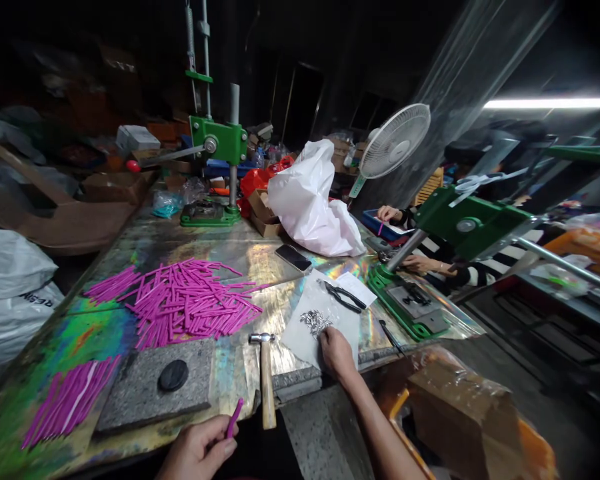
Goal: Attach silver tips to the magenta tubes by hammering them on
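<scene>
My left hand [200, 447] is at the table's near edge, its fingers closed on a single magenta stick [234, 418]. My right hand [334, 348] reaches out to a white sheet [300, 333] and its fingers are bent down over a small heap of tiny metal pieces [314, 321]; whether it holds any I cannot make out. A hammer [265, 380] with a wooden handle lies between my hands. A grey stone slab [140, 393] carrying a black disc [173, 375] sits to the left of the hammer.
A big pile of magenta sticks [185, 303] and a smaller bundle of magenta sticks [70, 400] lie on the shiny table. Black pliers [343, 297], a phone [293, 257], a white bag [310, 200], two green presses [215, 143] [430, 267] and a fan [394, 140] stand around. Another person's hands [410, 263] work at the right.
</scene>
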